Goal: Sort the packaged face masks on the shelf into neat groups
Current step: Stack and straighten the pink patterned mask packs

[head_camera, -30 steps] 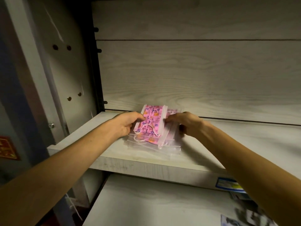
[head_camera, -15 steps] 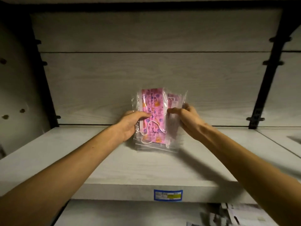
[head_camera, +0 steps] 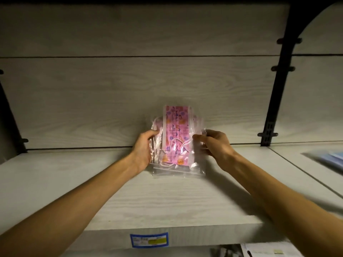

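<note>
In the head view, a bundle of pink packaged face masks [head_camera: 176, 138] is held upright at the centre of the frame, its lower edge resting on the shelf [head_camera: 111, 191] close to the back panel [head_camera: 130, 89]. The left hand [head_camera: 143, 151] grasps its left side and the right hand [head_camera: 215, 145] pinches its right side. The clear wrappers look slippery, so the packets could likely slide apart or topple forward if either grip is loosened. Open room is seen left and right; blurred blue packs [head_camera: 332, 158] lie at the right edge, beyond a black upright [head_camera: 278, 80].
</note>
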Demonstrator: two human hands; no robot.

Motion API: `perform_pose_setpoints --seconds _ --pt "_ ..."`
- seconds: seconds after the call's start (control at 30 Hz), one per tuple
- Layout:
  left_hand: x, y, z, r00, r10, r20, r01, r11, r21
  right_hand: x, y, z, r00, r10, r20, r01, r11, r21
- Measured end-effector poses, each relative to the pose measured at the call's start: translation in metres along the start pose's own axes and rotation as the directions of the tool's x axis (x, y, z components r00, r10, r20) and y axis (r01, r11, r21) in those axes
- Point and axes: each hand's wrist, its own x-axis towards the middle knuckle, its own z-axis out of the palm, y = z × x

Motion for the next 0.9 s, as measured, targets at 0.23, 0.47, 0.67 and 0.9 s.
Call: perform_pose_setpoints --seconds 0.23,0.47,0.67,0.9 --pt "-0.002 -0.009 -0.012 0.998 0.068 0.001 -0.068 0.995 0.08 0.001 -0.005 0.003 0.996 0.063 -0.062 -0.053 0.988 0.147" --pt "0.002 -0.017 -0.015 0.985 0.173 -0.005 -0.171 0.976 0.138 -0.005 -0.008 -0.001 0.992 0.094 0.088 -0.102 0.991 0.09" --pt "0.002 -0.011 -0.018 0.989 0.147 0.003 -0.147 0.987 0.069 -0.004 -0.009 -0.007 0.995 0.086 0.042 -0.091 0.986 0.142" --pt "-0.004 -0.004 -0.017 0.996 0.064 0.057 -0.066 0.997 0.033 -0.006 -0.012 -0.009 0.996 0.089 0.03 -0.093 0.973 0.209"
